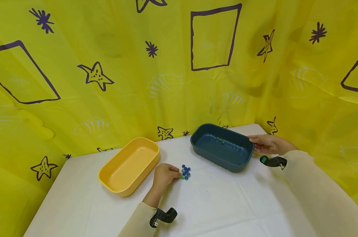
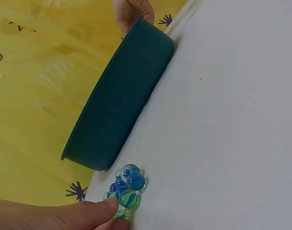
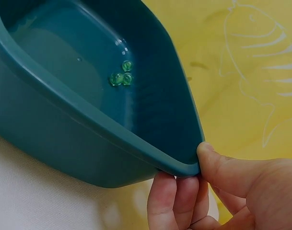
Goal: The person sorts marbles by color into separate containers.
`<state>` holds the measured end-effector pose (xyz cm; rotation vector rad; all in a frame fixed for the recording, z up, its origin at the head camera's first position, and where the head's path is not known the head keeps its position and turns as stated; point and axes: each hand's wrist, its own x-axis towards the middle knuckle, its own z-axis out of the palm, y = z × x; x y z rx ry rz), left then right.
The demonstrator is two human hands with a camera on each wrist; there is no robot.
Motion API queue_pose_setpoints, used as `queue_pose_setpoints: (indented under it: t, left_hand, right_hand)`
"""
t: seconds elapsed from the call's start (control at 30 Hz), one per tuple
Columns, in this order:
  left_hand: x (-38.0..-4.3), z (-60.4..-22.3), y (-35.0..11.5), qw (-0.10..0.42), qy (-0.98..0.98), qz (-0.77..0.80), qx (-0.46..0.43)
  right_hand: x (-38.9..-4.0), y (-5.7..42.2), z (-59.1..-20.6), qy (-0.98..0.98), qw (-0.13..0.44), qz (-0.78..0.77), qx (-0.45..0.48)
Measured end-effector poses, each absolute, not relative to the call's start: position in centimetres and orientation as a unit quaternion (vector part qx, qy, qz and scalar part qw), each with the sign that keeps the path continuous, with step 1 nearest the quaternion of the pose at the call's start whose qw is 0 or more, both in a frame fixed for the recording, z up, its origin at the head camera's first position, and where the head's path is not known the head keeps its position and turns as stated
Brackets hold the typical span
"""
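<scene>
My left hand [image 1: 165, 176] reaches to a small cluster of blue and green glass marbles [image 1: 186, 171] on the white tabletop. In the left wrist view its thumb and finger pinch a green marble [image 2: 121, 213] at the cluster's near edge. My right hand [image 1: 267, 144] grips the right end of a dark green plastic tub [image 1: 212, 160], thumb on the rim and fingers curled under it. Inside that tub lie several green marbles [image 3: 122, 78], best seen in the right wrist view.
A yellow plastic tub [image 1: 131, 168], with nothing visible inside, stands left of my left hand. A yellow curtain [image 1: 122, 108] with sea drawings hangs behind the white table [image 1: 220, 204] and along its sides. Each wrist wears a black camera mount [image 1: 164, 216].
</scene>
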<state>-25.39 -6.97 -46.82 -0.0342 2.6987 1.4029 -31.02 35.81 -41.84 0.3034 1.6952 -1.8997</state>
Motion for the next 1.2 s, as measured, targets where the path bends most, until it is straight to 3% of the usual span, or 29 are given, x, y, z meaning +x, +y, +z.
queue_pose_setpoints:
  t: [0.9,1.2]
  left_hand:
    - [-24.9,-48.1,-7.0,0.016,0.894,0.448,0.001]
    - [-25.4,-48.6,-7.8,0.059,0.876,0.478,-0.016]
  right_hand:
    - [-30.9,35.9,-41.9,0.626,0.289,-0.715,0.119]
    - [-31.0,35.8,-41.9,0.622,0.288,-0.719,0.118]
